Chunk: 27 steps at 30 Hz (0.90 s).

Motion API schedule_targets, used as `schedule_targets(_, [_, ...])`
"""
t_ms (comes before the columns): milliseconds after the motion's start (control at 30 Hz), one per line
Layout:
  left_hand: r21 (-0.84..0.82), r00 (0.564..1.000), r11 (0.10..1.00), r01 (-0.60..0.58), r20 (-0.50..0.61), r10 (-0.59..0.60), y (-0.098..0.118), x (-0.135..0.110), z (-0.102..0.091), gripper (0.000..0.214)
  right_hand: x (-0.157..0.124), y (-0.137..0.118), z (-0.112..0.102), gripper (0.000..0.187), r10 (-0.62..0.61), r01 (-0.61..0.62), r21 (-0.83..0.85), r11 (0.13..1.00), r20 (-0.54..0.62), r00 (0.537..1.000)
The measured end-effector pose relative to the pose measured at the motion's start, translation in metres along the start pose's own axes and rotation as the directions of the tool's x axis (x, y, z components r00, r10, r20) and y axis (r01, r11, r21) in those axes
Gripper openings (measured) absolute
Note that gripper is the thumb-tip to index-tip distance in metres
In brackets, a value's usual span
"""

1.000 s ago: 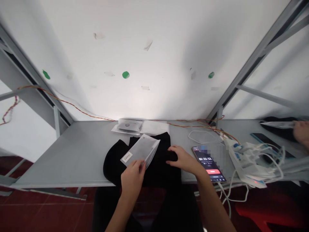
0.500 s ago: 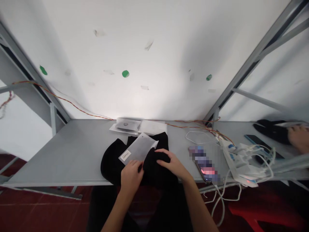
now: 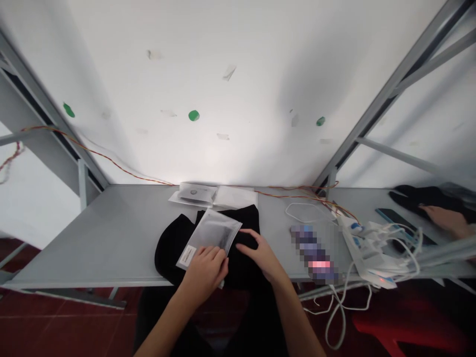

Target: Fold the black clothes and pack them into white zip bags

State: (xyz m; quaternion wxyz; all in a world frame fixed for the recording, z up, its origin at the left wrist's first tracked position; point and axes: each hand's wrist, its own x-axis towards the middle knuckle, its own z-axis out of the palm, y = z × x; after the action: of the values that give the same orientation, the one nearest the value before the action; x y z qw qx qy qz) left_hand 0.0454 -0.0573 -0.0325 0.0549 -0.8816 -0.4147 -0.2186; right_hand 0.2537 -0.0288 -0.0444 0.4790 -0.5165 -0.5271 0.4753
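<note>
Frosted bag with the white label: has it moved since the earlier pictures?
Yes: against the table, the bag has shifted left and toward its front edge.

1. The left hand (image 3: 206,270) grips a translucent pouch (image 3: 213,229) over black cloth (image 3: 245,270) on the grey surface (image 3: 92,238).
2. The right hand (image 3: 260,255) is at the pouch's right edge, thumb and forefinger apart.
3. Over to the right, another person's hand (image 3: 448,220) is beside black fabric (image 3: 433,196).
</note>
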Motion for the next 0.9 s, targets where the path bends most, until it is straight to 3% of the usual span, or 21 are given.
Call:
schedule_targets(67, [-0.017,1.000,1.000,0.012,0.020,-0.011,0.000,0.000,0.000,0.018,-0.002,-0.001,0.005,0.039,-0.050,0.058,-0.085,0.995,0.087,0.995])
schedule_targets(133, [-0.005,1.000,1.000,0.014,0.023,-0.014,0.002,0.001,0.002,0.017,-0.003,-0.003,0.013,0.038,-0.088,0.094,-0.067,0.993,0.092,0.992])
schedule_targets(233, [0.030,1.000,1.000,-0.006,-0.012,0.006,0.009,0.002,0.006,0.014,-0.004,-0.005,0.025,0.047,0.043,-0.038,0.239,0.970,-0.016,0.999])
schedule_targets(333, [0.023,0.998,0.999,-0.038,-0.058,0.039,0.013,0.003,0.009,0.010,-0.011,-0.003,0.035,0.061,0.233,-0.186,0.607,0.772,0.002,0.972])
schedule_targets(400, [0.014,0.996,0.999,-0.040,-0.085,0.041,0.013,0.005,0.009,0.010,-0.017,-0.002,0.037,0.068,0.238,-0.211,0.698,0.685,0.060,0.969])
schedule_targets(567, [0.026,0.983,0.998,0.053,-0.175,-0.048,0.010,0.006,0.005,0.014,-0.022,0.000,0.039,0.089,0.239,-0.292,0.711,0.640,0.177,0.955])
schedule_targets(700, [0.044,0.975,0.998,0.035,-0.220,-0.024,0.015,0.003,0.008,0.015,-0.012,0.008,0.050,0.064,0.261,-0.238,0.719,0.653,0.082,0.962])
schedule_targets(800, [0.052,0.973,0.998,0.024,-0.232,-0.011,0.018,-0.001,0.010,0.017,-0.004,0.014,0.058,0.059,0.189,-0.138,0.629,0.765,-0.015,0.982])
schedule_targets(900, [0.027,0.973,0.999,-0.024,-0.227,0.030,0.018,-0.005,0.011,0.017,0.002,0.015,0.061,0.055,0.129,-0.112,0.522,0.846,0.005,0.992])
